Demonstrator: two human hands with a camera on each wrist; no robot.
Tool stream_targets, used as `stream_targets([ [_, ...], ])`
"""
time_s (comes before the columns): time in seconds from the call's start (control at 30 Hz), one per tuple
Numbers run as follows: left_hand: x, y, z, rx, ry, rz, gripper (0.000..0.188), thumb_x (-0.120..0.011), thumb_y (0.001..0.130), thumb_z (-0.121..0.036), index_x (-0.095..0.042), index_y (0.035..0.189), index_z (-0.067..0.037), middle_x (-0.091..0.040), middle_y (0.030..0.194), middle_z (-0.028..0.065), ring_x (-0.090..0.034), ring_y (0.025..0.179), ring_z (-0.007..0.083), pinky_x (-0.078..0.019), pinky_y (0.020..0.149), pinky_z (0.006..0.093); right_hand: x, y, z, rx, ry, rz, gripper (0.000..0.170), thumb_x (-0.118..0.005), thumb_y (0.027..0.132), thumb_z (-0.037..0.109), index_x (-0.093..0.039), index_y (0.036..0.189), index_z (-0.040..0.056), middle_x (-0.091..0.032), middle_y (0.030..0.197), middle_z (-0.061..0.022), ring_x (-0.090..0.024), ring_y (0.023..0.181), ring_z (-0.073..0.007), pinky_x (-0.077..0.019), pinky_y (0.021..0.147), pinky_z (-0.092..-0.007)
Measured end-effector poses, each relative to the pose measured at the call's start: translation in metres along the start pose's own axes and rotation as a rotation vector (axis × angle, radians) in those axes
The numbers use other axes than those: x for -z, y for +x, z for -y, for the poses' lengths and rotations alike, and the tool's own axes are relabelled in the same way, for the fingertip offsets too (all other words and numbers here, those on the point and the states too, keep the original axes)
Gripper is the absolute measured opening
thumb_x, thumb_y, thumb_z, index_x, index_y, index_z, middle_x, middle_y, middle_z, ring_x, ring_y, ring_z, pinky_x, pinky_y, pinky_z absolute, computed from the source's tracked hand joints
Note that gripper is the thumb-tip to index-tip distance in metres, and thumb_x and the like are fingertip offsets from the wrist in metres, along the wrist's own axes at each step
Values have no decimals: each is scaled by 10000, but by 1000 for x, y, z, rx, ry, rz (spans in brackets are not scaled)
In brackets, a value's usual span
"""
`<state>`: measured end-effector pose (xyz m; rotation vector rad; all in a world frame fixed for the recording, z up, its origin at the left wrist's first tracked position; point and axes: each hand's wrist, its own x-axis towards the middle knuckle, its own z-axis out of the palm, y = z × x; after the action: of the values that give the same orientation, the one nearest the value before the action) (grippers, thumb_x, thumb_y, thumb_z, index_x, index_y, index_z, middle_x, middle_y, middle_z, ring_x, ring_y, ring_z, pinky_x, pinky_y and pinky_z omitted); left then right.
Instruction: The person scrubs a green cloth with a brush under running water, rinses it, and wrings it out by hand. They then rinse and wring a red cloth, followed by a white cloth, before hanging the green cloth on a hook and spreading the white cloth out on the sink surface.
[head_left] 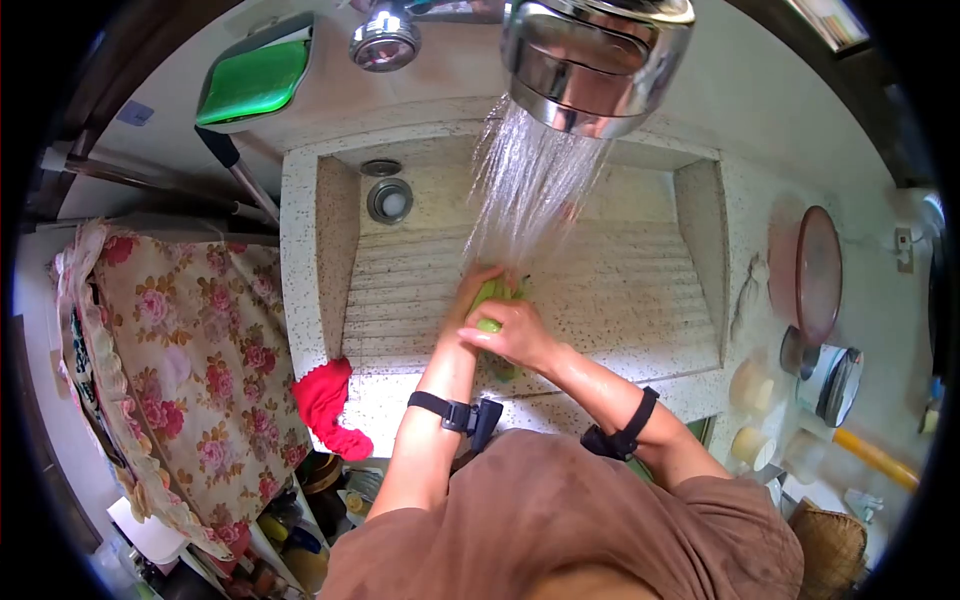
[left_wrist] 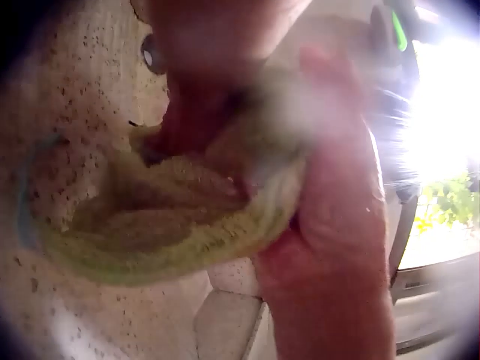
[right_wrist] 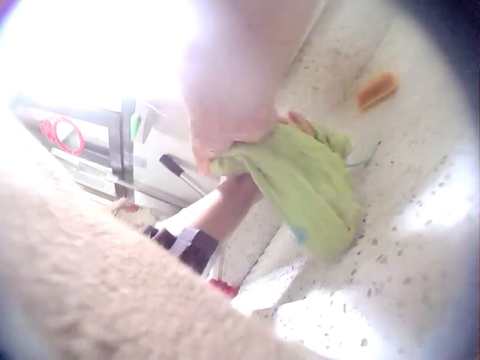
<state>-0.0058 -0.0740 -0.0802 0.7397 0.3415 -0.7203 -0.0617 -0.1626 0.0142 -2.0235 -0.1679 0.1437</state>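
Note:
A wet green cloth (right_wrist: 311, 191) is bunched between both hands over the speckled stone sink (head_left: 420, 350). The right hand (head_left: 520, 335) grips it from above, a bit of green showing between thumb and fingers; in the right wrist view this hand (right_wrist: 232, 97) has its fingers curled on the cloth's upper end. The left hand (head_left: 470, 290) holds the cloth from the left side, its fingers partly hidden by the cloth and the other hand. Loose folds of the cloth (left_wrist: 172, 240) hang below the hands in the left wrist view. Water (head_left: 530, 180) sprays down just beyond the hands.
A chrome shower head (head_left: 590, 70) hangs above the sink. The drain (head_left: 390, 201) lies at the back left. A red cloth (head_left: 335, 410) drapes over the front left edge. An orange-brown bar (right_wrist: 377, 91) rests in the sink. A round tray (head_left: 819, 275) stands at the right.

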Motion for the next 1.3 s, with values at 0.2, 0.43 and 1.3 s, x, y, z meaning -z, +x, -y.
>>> stream_targets([
  [0.2, -8, -4, 24, 17, -101, -214, 243, -463, 919, -269, -551, 955, -45, -598, 942, 94, -585, 853, 212, -477, 755, 330, -9, 18, -23, 103, -97, -249, 171, -645, 772, 255, -638, 749, 87, -634, 744, -109, -615, 659, -295, -481, 615, -398],
  [0.43, -23, -21, -1, -53, 395, -396, 249, -502, 909, -253, -575, 995, -31, -597, 1026, 113, -582, 930, 242, -480, 766, 355, 40, 47, -77, -156, -964, -55, 335, -588, 820, 282, -605, 1074, 64, -654, 966, -141, -624, 840, -312, -486, 737, -377],
  [1.3, -21, 17, -5, 54, -101, -445, 435, -357, 951, -387, -469, 1219, -62, -562, 1167, 113, -547, 1052, 246, -441, 893, 417, -9, 72, -50, -279, -263, -174, 317, -595, 850, 288, -606, 1053, 44, -633, 987, -186, -621, 867, -302, -471, 746, -375],
])
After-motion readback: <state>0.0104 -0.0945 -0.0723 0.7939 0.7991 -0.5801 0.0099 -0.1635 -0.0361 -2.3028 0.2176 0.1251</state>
